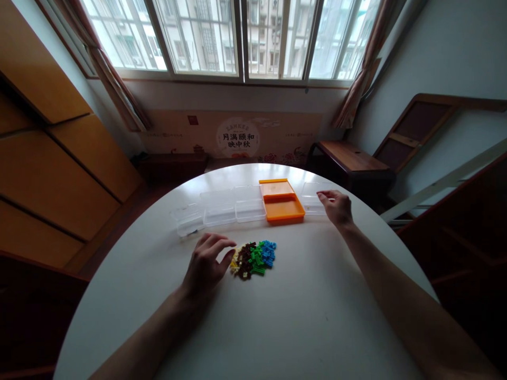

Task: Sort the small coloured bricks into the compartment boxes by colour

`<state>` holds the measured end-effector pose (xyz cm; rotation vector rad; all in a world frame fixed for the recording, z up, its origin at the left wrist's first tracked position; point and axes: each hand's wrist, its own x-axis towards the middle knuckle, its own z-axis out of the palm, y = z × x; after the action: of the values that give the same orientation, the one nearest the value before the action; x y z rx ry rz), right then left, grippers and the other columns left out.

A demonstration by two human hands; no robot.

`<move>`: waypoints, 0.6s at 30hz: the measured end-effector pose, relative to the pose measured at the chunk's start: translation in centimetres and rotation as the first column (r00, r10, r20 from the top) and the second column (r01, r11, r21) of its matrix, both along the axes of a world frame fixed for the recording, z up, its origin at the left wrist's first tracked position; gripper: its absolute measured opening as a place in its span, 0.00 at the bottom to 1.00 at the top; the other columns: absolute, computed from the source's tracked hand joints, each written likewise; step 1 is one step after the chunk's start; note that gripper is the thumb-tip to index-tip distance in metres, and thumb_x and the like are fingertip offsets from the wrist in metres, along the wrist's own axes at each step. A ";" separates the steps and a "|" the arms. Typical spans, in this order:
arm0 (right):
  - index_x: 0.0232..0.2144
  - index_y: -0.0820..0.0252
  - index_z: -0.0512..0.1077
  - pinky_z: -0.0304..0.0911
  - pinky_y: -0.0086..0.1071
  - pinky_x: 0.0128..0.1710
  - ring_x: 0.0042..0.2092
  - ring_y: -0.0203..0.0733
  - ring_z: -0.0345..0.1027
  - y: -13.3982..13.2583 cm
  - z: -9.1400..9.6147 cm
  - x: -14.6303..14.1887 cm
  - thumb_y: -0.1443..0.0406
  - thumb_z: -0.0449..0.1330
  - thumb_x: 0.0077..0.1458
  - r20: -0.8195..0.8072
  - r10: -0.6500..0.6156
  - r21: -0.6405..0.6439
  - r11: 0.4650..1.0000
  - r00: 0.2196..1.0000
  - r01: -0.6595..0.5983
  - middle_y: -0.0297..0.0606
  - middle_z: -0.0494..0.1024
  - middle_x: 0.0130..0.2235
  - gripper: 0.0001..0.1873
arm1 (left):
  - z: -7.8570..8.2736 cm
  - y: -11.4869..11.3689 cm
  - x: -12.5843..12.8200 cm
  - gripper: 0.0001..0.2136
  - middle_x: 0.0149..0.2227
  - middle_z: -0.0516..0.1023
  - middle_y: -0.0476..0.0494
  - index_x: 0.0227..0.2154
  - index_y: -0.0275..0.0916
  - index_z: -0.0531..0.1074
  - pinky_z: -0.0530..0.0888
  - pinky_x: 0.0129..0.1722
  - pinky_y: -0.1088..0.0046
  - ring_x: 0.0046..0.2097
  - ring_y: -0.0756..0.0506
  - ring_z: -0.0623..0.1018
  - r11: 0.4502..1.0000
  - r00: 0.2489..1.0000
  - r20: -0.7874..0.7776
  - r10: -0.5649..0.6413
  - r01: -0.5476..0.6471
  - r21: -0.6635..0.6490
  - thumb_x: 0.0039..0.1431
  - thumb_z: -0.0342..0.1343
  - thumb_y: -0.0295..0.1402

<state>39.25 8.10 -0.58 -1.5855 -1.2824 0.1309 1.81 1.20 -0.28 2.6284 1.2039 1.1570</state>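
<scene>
A small pile of plastic building bricks lies on the white table, with yellow bricks [234, 259], dark brown bricks [244, 258], green bricks [257, 256] and blue bricks [269, 253] side by side. At the yellow edge is my left hand [209, 259], its thumb and fingers curved and apart, with nothing visible between them. My right hand [336, 206] hovers by a clear plastic box [311, 203] at the right, thumb and fingertips pinched together. Whatever those fingertips may hold is too small to make out.
An orange box [285, 216] with its lid open stands behind the pile. Left of it, several clear open boxes [219, 215] form a row. The round white table [301, 311] curves away to both sides. A wooden bench [350, 155] stands beyond, near the wall.
</scene>
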 end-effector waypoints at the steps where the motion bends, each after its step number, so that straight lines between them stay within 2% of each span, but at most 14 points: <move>1: 0.34 0.63 0.79 0.68 0.38 0.39 0.39 0.47 0.74 -0.1 0.2 -0.4 0.59 0.59 0.51 -0.002 0.019 0.009 1.000 1.000 -0.019 0.45 0.80 0.37 0.15 | -0.2 0.0 -0.1 0.05 0.35 0.76 0.44 0.34 0.39 0.75 0.71 0.42 0.66 0.40 0.45 0.72 0.999 1.000 -0.017 0.006 -0.007 -0.031 0.57 0.55 0.27; 5: 0.34 0.62 0.79 0.68 0.38 0.39 0.39 0.45 0.73 -0.4 0.9 -2.2 0.60 0.58 0.52 0.018 0.120 0.027 0.992 0.993 -0.120 0.43 0.80 0.38 0.14 | -0.4 0.1 -0.4 0.10 0.38 0.75 0.44 0.35 0.40 0.76 0.70 0.45 0.64 0.43 0.44 0.71 0.991 0.996 -0.092 0.014 -0.026 -0.133 0.55 0.51 0.23; 9: 0.34 0.61 0.79 0.68 0.39 0.41 0.40 0.45 0.72 -0.8 1.2 -3.7 0.61 0.58 0.53 0.091 0.193 0.029 0.980 0.977 -0.196 0.42 0.80 0.38 0.12 | 0.1 0.3 -1.0 0.10 0.37 0.75 0.45 0.31 0.40 0.75 0.68 0.47 0.63 0.43 0.44 0.71 0.986 0.990 -0.144 0.015 -0.038 -0.159 0.52 0.50 0.22; 14: 0.34 0.59 0.79 0.67 0.39 0.41 0.40 0.45 0.72 -1.3 1.4 -5.0 0.62 0.57 0.55 0.163 0.245 0.004 0.968 0.956 -0.249 0.40 0.79 0.37 0.11 | 1.0 0.4 -1.4 0.05 0.35 0.75 0.47 0.27 0.41 0.74 0.66 0.46 0.63 0.42 0.44 0.70 0.982 0.976 -0.213 -0.042 0.001 -0.189 0.53 0.54 0.27; 18: 0.33 0.59 0.78 0.66 0.39 0.42 0.40 0.45 0.71 -1.6 1.5 -5.9 0.63 0.57 0.55 0.215 0.278 0.015 0.958 0.936 -0.287 0.40 0.79 0.36 0.10 | 1.2 0.3 -1.3 0.05 0.34 0.75 0.47 0.28 0.41 0.74 0.66 0.46 0.63 0.41 0.45 0.71 0.981 0.972 -0.232 -0.040 -0.006 -0.195 0.56 0.54 0.29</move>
<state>33.32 6.53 0.96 -1.3958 -1.6664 0.1135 0.46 1.51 0.90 2.6738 1.2542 0.6966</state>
